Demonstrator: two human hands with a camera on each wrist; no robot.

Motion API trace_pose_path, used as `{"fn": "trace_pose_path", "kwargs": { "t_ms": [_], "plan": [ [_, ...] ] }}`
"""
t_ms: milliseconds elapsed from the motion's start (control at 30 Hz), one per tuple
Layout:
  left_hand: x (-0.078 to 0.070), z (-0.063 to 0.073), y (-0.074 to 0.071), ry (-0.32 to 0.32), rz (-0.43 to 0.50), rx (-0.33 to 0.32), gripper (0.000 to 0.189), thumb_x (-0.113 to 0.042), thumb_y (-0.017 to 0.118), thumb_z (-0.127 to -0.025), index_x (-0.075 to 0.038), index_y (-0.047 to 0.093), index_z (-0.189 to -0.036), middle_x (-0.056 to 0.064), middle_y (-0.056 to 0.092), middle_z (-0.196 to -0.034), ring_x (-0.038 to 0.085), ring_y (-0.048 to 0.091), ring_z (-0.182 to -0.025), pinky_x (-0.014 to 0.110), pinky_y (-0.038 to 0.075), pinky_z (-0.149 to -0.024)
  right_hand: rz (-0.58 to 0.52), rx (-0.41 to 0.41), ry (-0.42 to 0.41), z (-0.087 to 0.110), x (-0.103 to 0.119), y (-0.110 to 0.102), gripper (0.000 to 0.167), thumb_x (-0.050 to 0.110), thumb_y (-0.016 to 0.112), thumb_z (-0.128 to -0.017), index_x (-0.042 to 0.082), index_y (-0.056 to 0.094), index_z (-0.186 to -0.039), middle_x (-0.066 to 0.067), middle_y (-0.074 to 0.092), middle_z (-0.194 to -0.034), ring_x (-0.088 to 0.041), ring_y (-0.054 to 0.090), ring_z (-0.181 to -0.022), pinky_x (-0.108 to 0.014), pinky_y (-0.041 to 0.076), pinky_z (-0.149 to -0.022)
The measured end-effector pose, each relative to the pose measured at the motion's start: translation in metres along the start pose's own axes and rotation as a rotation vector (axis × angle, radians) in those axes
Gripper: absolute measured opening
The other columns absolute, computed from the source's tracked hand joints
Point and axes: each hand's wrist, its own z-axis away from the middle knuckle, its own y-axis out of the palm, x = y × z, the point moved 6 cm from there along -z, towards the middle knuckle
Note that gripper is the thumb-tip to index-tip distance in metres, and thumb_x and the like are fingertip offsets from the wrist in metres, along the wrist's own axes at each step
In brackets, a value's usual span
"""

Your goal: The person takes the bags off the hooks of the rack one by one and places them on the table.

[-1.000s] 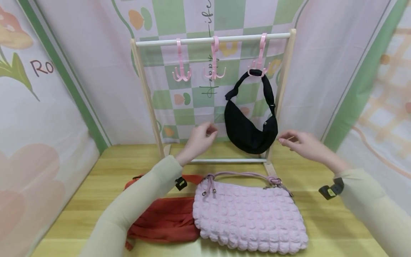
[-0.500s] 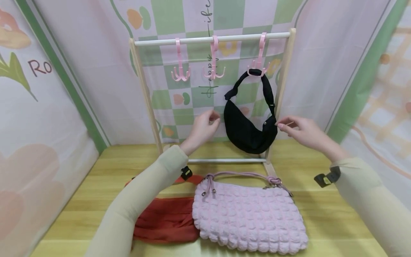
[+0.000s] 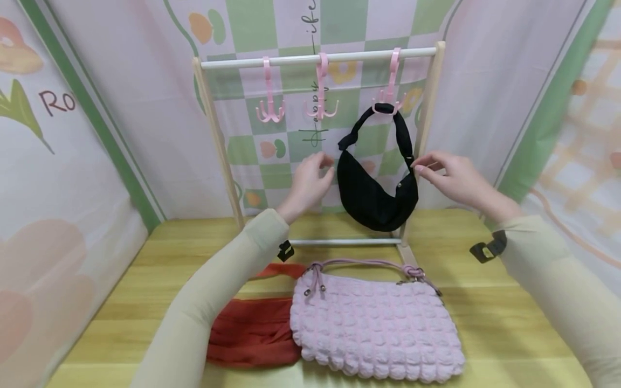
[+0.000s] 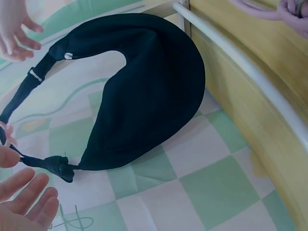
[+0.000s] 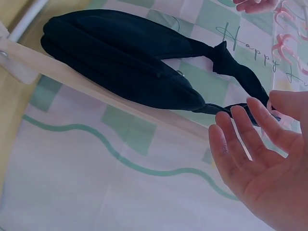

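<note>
A black shoulder bag [image 3: 375,194] hangs by its strap [image 3: 405,134] from the right-hand pink hook [image 3: 391,89]. To its left is my left hand [image 3: 310,180], fingers loosely bent and apart from the bag. My right hand [image 3: 451,175] is on the other side, fingertips right at the strap's lower right end in the head view. The right wrist view shows that hand's fingers [image 5: 240,139] relaxed and spread beside the strap. In the left wrist view the left hand [image 4: 26,199] is also loosely spread, near the knotted strap end [image 4: 60,166].
The hooks hang on a white rail [image 3: 359,56] between wooden posts; the middle hook [image 3: 322,89] and left hook [image 3: 269,91] bear nothing. On the wooden table [image 3: 495,302] lie a lilac puffy bag [image 3: 378,328] and a red bag [image 3: 254,334], partly under my left forearm.
Both hands have risen beside the black bag. The right hand has also shifted slightly left, up to the strap. The bag hangs as before.
</note>
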Motion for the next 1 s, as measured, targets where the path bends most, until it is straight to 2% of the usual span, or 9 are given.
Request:
{"fn": "trace_pose_path", "kwargs": {
  "t_ms": [200,567,700,1000],
  "plan": [
    [-0.002,-0.006,-0.003,-0.007,0.001,-0.015,0.023,-0.016,0.056,-0.093,-0.007,0.061,-0.114,0.006,0.063,-0.114,0.019,0.056,-0.107,0.030,0.045,-0.095,0.028,-0.032,-0.021,-0.008,0.006,-0.008,0.038,0.035,0.044,-0.100,0.006,0.060,-0.119,-0.020,0.063,-0.114,-0.037,0.059,-0.104,-0.057,0.046,-0.079],
    [0.004,-0.020,-0.004,-0.024,0.022,-0.032,0.025,-0.014,0.056,-0.093,-0.006,0.059,-0.116,0.008,0.062,-0.115,0.022,0.055,-0.108,0.030,0.046,-0.095,0.056,-0.064,-0.061,-0.027,0.016,-0.029,0.039,0.034,0.044,-0.100,0.004,0.059,-0.121,-0.020,0.062,-0.117,-0.036,0.057,-0.106,-0.055,0.046,-0.081],
    [0.007,-0.024,-0.005,-0.033,-0.005,-0.051,0.025,-0.015,0.056,-0.093,-0.005,0.060,-0.115,0.007,0.063,-0.114,0.020,0.056,-0.105,0.030,0.045,-0.094,0.069,-0.067,-0.079,-0.032,0.015,-0.035,0.038,0.030,0.044,-0.101,0.003,0.059,-0.122,-0.022,0.061,-0.119,-0.038,0.056,-0.107,-0.056,0.046,-0.082],
    [0.012,-0.032,-0.007,-0.042,-0.062,-0.054,0.028,-0.018,0.055,-0.094,-0.006,0.059,-0.119,0.006,0.062,-0.118,0.019,0.055,-0.111,0.030,0.044,-0.099,0.111,-0.060,-0.124,-0.044,0.020,-0.044,0.039,0.027,0.043,-0.101,0.000,0.056,-0.125,-0.023,0.059,-0.123,-0.040,0.055,-0.110,-0.056,0.046,-0.085]
  ]
}}
